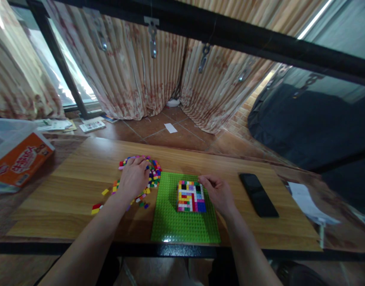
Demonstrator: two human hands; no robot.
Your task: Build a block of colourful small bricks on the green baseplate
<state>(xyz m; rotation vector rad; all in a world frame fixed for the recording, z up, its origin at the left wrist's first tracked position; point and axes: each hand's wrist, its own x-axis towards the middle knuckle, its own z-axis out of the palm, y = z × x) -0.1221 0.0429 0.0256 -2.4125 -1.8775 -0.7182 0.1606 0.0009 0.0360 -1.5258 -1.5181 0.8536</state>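
Note:
On the left, my left hand [135,174] rests over a pile of small coloured toy bricks [155,171]. Its fingers are bent and slightly apart, with the fingertips among the bricks. A bright green studded baseplate [182,230] lies at the table's front edge. A low block built of many-coloured bricks [190,198] stands on it, patterned in white, yellow, red, blue and pink, with dark gaps near its far side. My right hand [217,192] is at the block's far right corner, thumb and forefinger drawn together; whatever is between them is too small to make out.
A black phone [258,194] lies right of the baseplate on the wooden table [66,190]. Stray bricks [96,208] lie at the left. An orange-labelled plastic container [24,159] stands beyond the table's left end. A dark metal bar [230,33] with hanging clips crosses above.

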